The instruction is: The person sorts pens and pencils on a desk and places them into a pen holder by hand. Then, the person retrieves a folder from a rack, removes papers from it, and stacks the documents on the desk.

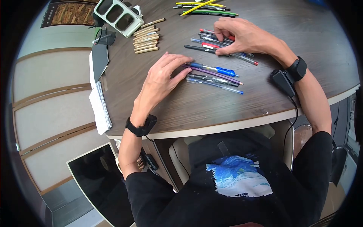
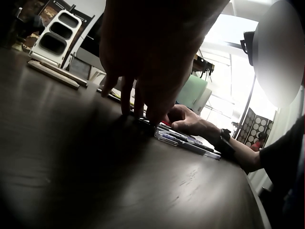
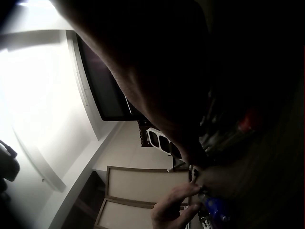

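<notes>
My left hand (image 1: 160,77) lies at the left ends of a row of pens, fingertips and thumb at a blue pen (image 1: 227,72) and a purple pencil (image 1: 215,74). Black pens and a clear blue-capped pen (image 1: 223,87) lie below them. Over a second group my right hand (image 1: 247,38) arches, thumb low by a black pen (image 1: 200,48) and bent fingers above, with red and clear pens between and under them. In the left wrist view the left fingers point down at the table; the right wrist view is dark, showing a red pen end (image 3: 249,120).
Short wooden-coloured pencils (image 1: 146,41) lie in a row at the left, beside a white three-compartment holder (image 1: 115,14). Yellow and green pencils (image 1: 208,13) are at the far side. A mesh cup (image 1: 109,38) and papers (image 1: 99,108) sit at the left edge.
</notes>
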`<state>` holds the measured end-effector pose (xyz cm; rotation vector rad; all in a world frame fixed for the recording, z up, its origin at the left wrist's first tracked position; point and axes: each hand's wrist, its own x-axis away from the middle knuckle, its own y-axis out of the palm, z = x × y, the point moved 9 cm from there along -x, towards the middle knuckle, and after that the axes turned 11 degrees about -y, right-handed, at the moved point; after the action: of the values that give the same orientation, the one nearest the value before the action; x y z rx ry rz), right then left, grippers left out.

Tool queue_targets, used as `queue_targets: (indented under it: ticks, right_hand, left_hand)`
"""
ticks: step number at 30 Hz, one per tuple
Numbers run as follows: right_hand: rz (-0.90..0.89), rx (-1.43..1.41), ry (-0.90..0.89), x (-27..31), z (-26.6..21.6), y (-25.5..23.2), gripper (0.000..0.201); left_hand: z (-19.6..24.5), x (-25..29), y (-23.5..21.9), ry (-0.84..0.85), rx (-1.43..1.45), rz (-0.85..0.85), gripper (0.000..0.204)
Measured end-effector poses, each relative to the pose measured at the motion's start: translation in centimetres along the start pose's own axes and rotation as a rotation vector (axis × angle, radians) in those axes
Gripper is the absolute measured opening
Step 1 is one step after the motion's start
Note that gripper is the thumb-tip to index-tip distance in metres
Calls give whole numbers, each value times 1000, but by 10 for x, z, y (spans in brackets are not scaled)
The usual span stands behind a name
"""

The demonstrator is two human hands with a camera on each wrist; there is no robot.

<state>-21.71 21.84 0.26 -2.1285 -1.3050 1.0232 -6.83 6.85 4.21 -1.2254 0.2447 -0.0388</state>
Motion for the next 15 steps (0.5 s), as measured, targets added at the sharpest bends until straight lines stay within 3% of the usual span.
queue_targets:
  ticks: [2, 15]
  right_hand:
    - [-12, -2, 11, -1, 2, 1, 51]
    - [9, 21, -8, 0, 5, 2, 51]
  left_hand:
    - [-11, 1, -3, -182, 116, -11, 27]
    - [-13, 0, 3, -92, 100, -99, 27]
